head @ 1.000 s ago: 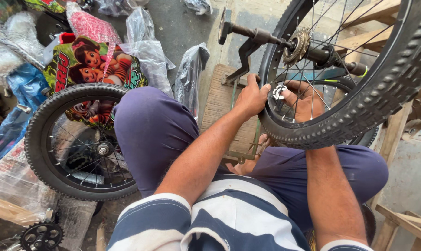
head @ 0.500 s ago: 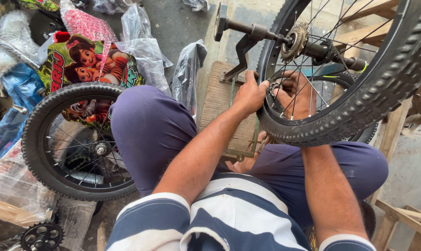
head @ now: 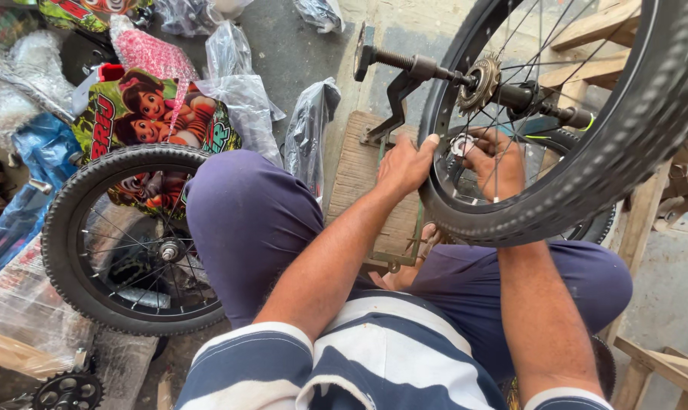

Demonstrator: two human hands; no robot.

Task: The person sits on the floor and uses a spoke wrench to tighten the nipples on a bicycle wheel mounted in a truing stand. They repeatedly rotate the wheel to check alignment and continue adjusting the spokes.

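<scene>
— Grey concrete floor [head: 283, 45], strewn with plastic-wrapped parts; what's biggest?
— At two o'clock, the large wheel [head: 587, 175] on its stand, nearer than a second ago. Smaller wheel [head: 124, 243] at nine.
— And the hands?
— Left hand [head: 406, 165] curls over the tyre's rim; right hand [head: 495, 161] pinches something small among the spokes, as before.

We cannot see all of the large bicycle wheel [head: 587, 175]: its tyre runs off the top and right edges. The right hand [head: 495, 159] sits behind the spokes, so its fingers [head: 477, 144] are partly screened and what they pinch is too small to tell. The wheel's tyre hides the left hand's [head: 406, 165] fingertips. The chainring [head: 67, 391] is cut by the bottom edge. The small wheel [head: 124, 239] is partly covered by the person's knee [head: 245, 212].
</scene>
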